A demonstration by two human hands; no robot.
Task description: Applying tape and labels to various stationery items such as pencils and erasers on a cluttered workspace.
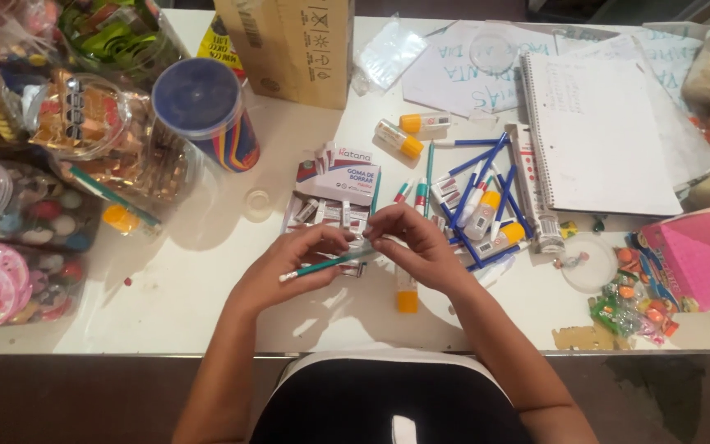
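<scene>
While both arms reach in over the glossy white table (207, 296), the work looks to be at a sorting or bundling step, with one pencil taken up from the stationery spread out in front of the person. Largest around it are the tan cardboard box (289, 49) at the back and the white spiral-bound notebook (597, 136) to the right, then the blue-lidded striped canister (207, 111) to the left. Smaller again, a white flat carton of erasers (340, 177) sits just above the hands, and a loose heap of blue pens (478, 193) mixed with orange-capped glue sticks lies beside the right wrist.

The left hand (289, 267) has its fingers curled round the slim teal pencil with a white tip (326, 265), which lies nearly level, slightly tilted, just above the table between the two hands. The right hand (421, 247) pinches closed on the pencil's far end; something small may be held there too, but I cannot tell what.

By my judgement, the next move calls for a steady pinch and a little care not to knock the small eraser pieces lying directly under the knuckles.
</scene>
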